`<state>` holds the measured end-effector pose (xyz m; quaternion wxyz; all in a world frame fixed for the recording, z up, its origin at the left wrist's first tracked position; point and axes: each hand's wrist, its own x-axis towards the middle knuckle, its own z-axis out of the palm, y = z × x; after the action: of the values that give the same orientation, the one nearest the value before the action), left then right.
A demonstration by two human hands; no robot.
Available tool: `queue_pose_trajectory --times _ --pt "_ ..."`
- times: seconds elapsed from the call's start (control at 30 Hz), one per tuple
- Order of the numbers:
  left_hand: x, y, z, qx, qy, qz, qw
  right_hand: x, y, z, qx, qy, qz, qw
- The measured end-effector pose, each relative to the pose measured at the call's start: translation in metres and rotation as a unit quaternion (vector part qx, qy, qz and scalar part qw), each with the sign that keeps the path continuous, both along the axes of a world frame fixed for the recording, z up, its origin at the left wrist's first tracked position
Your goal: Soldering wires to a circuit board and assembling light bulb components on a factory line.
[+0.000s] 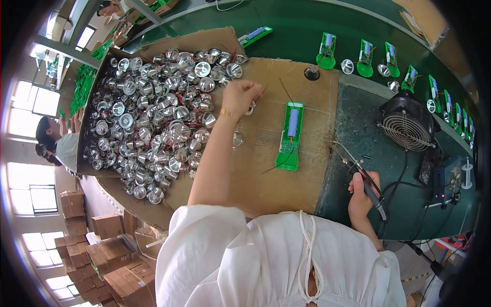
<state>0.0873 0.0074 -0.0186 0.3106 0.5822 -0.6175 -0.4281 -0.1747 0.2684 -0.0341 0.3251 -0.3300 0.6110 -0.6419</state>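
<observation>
My left hand (240,98) is closed at the right edge of a heap of silver reflector cups (179,132). A thin wire (264,91) sticks out by its fingertips, and a shiny reflector cup (251,108) shows partly beneath the hand. At the right, my right hand (362,197) is wrapped round the handle of a soldering iron (372,195), its tip pointing up and left over the cardboard edge. Between the hands lies a green plastic housing (289,156) with a purple cylindrical battery (293,123), a small circuit board and loose wires. Another reflector cup (238,139) rests beside my left forearm.
The cups fill a cardboard box (87,128). A cardboard sheet (255,174) covers the green bench. A black fan (406,130) and a blue soldering station (447,179) stand at the right. More green housings (365,59) line the back. Another person (64,146) sits at the left.
</observation>
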Motion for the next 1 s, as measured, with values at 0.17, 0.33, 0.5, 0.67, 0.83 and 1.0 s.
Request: queue_pose_trajectory --times 0.17,0.33,0.5,0.67,0.83,1.0 --pt "-0.016 0.094 0.038 0.045 0.031 0.008 0.998 0.001 -0.004 0.015 0.005 -0.022 0.027 0.999" --pt "-0.016 0.144 0.016 0.134 0.140 0.013 0.981 0.025 -0.016 0.021 -0.010 0.022 0.133 0.991" --pt "-0.024 0.152 0.007 -0.060 -0.037 -0.031 0.997 0.036 -0.025 0.023 -0.021 0.099 0.190 0.977" --pt "-0.031 0.145 0.002 -0.023 -0.029 -0.054 0.998 0.038 -0.022 0.016 -0.021 0.118 0.152 0.981" --pt "-0.032 0.143 0.002 -0.018 -0.045 -0.064 0.997 0.040 -0.022 0.017 -0.017 0.137 0.158 0.978" --pt "-0.032 0.142 0.005 0.024 -0.045 -0.068 0.996 0.041 -0.018 0.013 0.017 0.071 0.138 0.988"
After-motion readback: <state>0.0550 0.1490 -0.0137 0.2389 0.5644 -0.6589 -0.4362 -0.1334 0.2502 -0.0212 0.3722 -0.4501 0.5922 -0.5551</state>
